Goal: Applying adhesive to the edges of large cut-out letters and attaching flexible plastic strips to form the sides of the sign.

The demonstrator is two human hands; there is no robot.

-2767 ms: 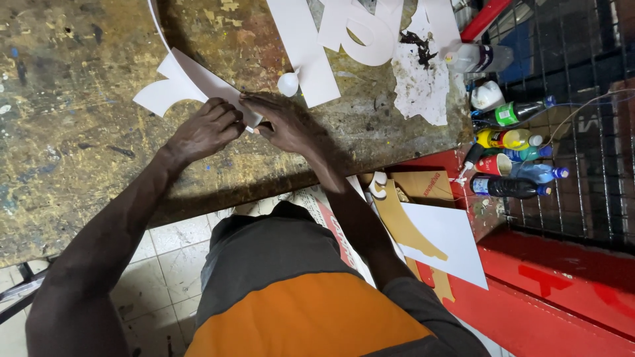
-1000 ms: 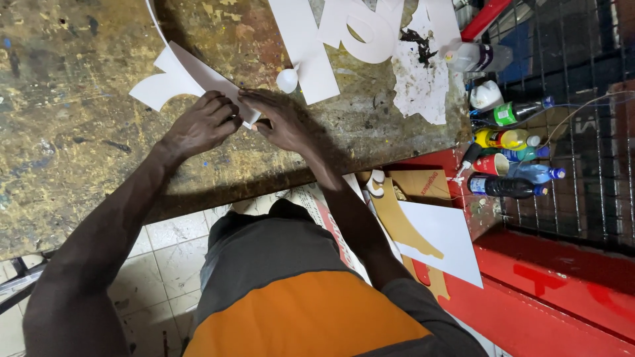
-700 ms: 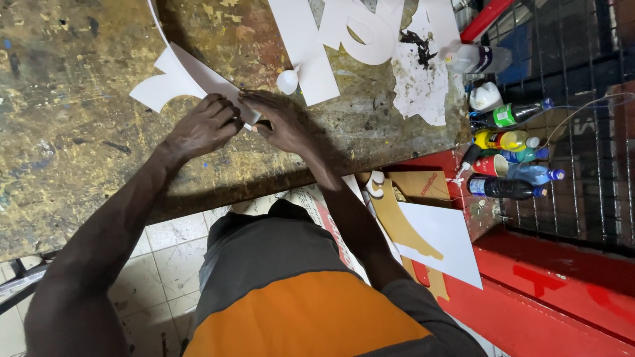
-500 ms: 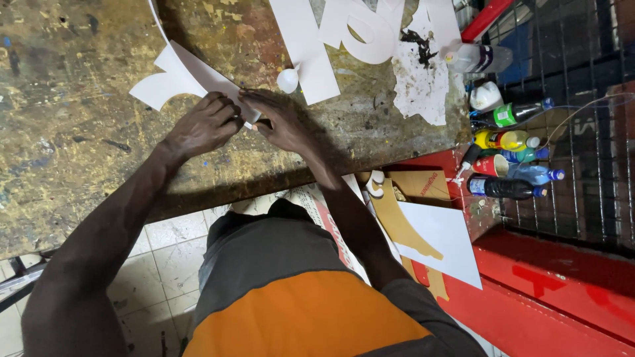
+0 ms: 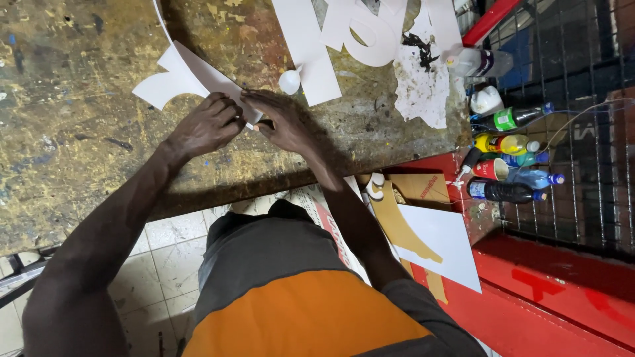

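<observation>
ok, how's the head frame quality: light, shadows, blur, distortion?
Head view: light is uneven, bright on the white sheet and cutouts, dim over the grille on the right. The arms shade the table edge. Left hand and right hand look sharp, no obvious motion blur. The bottles are small and murky. Wide-angle stretch shows at the frame edges.

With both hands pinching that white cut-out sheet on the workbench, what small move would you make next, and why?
Probably draw the right hand a little further along the sheet's edge while the left hand pins it down. Both hands meet at one spot on the white cut-out sheet, the right seems to grip a small tool, too hidden to name, and most of the sheet lies beyond them on the worn bench.
</observation>
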